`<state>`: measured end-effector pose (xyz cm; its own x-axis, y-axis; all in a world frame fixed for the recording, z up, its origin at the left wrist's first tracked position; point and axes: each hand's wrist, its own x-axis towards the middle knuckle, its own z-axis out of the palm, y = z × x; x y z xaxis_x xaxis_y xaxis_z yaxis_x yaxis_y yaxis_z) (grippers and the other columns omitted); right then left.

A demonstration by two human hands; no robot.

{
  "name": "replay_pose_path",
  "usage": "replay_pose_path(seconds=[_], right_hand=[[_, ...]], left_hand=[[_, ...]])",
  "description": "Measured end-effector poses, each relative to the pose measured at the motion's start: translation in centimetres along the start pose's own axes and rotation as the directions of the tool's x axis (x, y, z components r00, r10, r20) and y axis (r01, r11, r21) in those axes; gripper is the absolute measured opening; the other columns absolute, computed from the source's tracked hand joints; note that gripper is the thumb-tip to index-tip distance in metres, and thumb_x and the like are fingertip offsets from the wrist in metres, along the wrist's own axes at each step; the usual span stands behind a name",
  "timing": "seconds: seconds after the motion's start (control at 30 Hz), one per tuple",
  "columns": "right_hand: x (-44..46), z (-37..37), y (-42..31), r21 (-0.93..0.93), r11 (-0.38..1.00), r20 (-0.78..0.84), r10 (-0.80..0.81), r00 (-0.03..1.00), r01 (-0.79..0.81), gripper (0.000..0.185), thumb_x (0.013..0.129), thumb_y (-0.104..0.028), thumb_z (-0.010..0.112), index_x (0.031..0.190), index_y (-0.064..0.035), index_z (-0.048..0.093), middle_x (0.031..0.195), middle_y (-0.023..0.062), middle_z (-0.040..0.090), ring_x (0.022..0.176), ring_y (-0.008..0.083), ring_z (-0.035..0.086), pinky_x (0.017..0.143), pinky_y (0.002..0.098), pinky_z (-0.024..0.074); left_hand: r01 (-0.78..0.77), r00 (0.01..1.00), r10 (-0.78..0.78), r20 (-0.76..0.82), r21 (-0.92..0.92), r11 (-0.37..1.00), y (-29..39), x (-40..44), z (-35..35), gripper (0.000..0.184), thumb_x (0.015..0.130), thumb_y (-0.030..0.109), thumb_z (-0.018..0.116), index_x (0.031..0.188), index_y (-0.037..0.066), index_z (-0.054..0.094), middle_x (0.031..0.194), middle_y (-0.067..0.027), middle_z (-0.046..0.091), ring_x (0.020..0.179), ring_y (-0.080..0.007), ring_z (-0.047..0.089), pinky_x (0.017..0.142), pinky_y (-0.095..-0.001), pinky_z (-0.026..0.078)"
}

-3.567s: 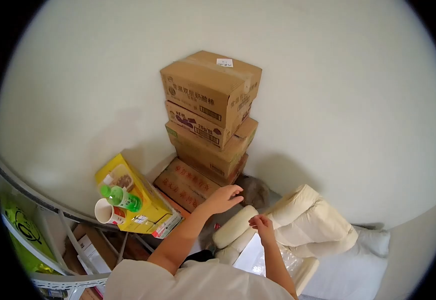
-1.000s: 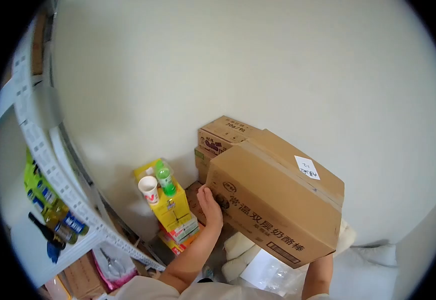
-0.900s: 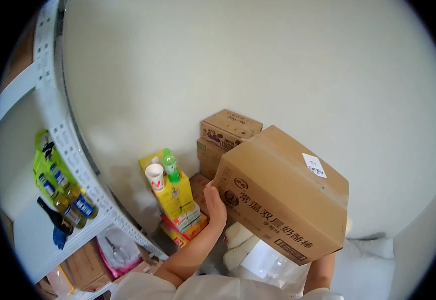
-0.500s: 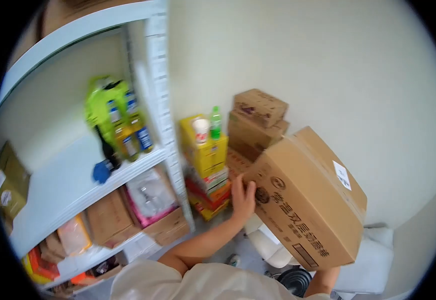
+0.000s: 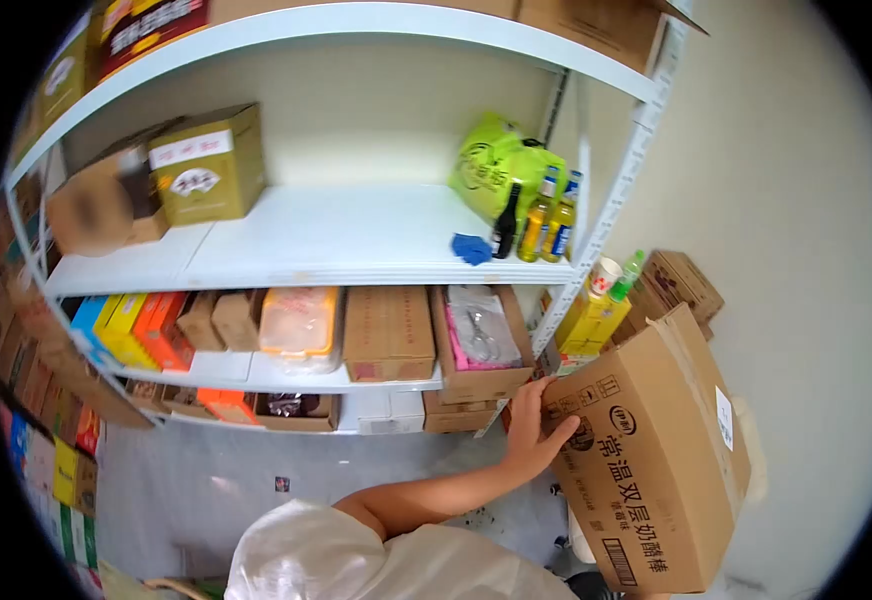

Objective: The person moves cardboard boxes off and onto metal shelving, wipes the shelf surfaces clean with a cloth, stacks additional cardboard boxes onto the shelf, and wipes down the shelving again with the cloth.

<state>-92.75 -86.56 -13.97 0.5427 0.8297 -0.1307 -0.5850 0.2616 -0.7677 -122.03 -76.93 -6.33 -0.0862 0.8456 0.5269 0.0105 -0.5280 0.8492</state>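
Note:
A large brown cardboard box [image 5: 676, 440] with black Chinese print and a white label is held up, tilted, in front of my body on the right. My left hand [image 5: 539, 430] grips its upper left edge, thumb on the printed side and fingers around the corner. A thin strip of skin shows under the box's lower end at the bottom of the view. The rest of my right arm and my right hand are hidden there.
A white metal shelf [image 5: 356, 265] holds a green carton [image 5: 211, 165], two yellow bottles, a dark bottle [image 5: 505, 222], a lime-green bag [image 5: 491, 165] and a blue cloth [image 5: 471, 248]. Boxes fill its lower levels. Stacked cartons [image 5: 681, 280] stand against the wall behind the held box.
My view has swung left, so more of the shelf shows. The cardboard box has come along, still in my left hand, and sits lower in view. My right forearm has nearly left the view.

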Motion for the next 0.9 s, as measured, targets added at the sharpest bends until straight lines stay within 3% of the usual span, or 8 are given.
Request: replay_pose_path(seconds=[0.17,0.37,0.47,0.63,0.77,0.9], right_hand=[[-3.1,1.2,0.3,-0.020,0.997,0.119,0.075,0.990,-0.073,0.058,0.094,-0.049,0.038,0.131,-0.0047,0.044,0.125,0.0134,0.053,0.111,0.0250,0.053,0.092,0.0388,0.0445],[-5.1,3.3,-0.3,-0.045,0.991,0.233,0.135,0.963,-0.128,0.057,0.094,-0.048,0.039,0.130,-0.0045,0.045,0.124,0.0133,0.054,0.110,0.0248,0.053,0.091,0.0386,0.0450],[-7.6,6.4,3.0,-0.036,0.991,0.305,0.136,0.943,-0.131,0.057,0.094,-0.048,0.040,0.130,-0.0044,0.045,0.123,0.0133,0.054,0.109,0.0247,0.054,0.091,0.0385,0.0452],[-9.5,13.1,6.9,-0.031,0.988,0.392,0.149,0.908,-0.149,0.056,0.094,-0.047,0.040,0.129,-0.0042,0.045,0.122,0.0133,0.054,0.109,0.0246,0.054,0.090,0.0384,0.0456],[-9.5,21.0,11.3,-0.034,0.982,0.468,0.180,0.865,-0.186,0.055,0.094,-0.047,0.041,0.129,-0.0041,0.046,0.122,0.0133,0.055,0.108,0.0245,0.054,0.089,0.0383,0.0460],[-9.2,28.6,16.1,-0.043,0.977,0.531,0.200,0.823,-0.210,0.055,0.094,-0.046,0.041,0.129,-0.0040,0.046,0.121,0.0133,0.055,0.107,0.0244,0.055,0.089,0.0381,0.0463]], left_hand=[[-0.075,0.962,0.097,-0.255,0.096,0.993,3.0,-4.4,-6.0,0.059,0.085,0.034,0.063,0.127,0.002,0.038,0.115,-0.0149,0.042,0.110,-0.0298,0.041,0.095,-0.0397,0.033],[-0.098,0.918,0.103,-0.383,0.032,0.995,7.1,-4.9,-11.0,0.049,0.085,0.022,0.060,0.124,0.001,0.040,0.112,-0.0137,0.041,0.108,-0.0259,0.041,0.094,-0.0377,0.034],[-0.118,0.871,0.103,-0.480,-0.002,0.993,5.8,-5.8,-19.0,0.050,0.084,0.021,0.060,0.124,0.000,0.040,0.112,-0.0134,0.039,0.109,-0.0264,0.041,0.096,-0.0376,0.033],[-0.106,0.834,0.006,-0.551,-0.150,0.983,7.5,-5.2,-27.2,0.056,0.086,0.024,0.058,0.131,0.001,0.033,0.124,-0.0145,0.040,0.116,-0.0238,0.039,0.101,-0.0368,0.030],[-0.164,0.785,0.108,-0.611,-0.036,0.986,9.0,-2.8,-34.4,0.054,0.088,0.026,0.055,0.131,0.003,0.032,0.124,-0.0137,0.042,0.116,-0.0233,0.040,0.101,-0.0368,0.030],[-0.155,0.777,0.071,-0.625,-0.080,0.985,7.8,-0.8,-43.2,0.048,0.090,0.026,0.052,0.129,0.004,0.033,0.123,-0.0121,0.043,0.114,-0.0207,0.041,0.100,-0.0352,0.030]])
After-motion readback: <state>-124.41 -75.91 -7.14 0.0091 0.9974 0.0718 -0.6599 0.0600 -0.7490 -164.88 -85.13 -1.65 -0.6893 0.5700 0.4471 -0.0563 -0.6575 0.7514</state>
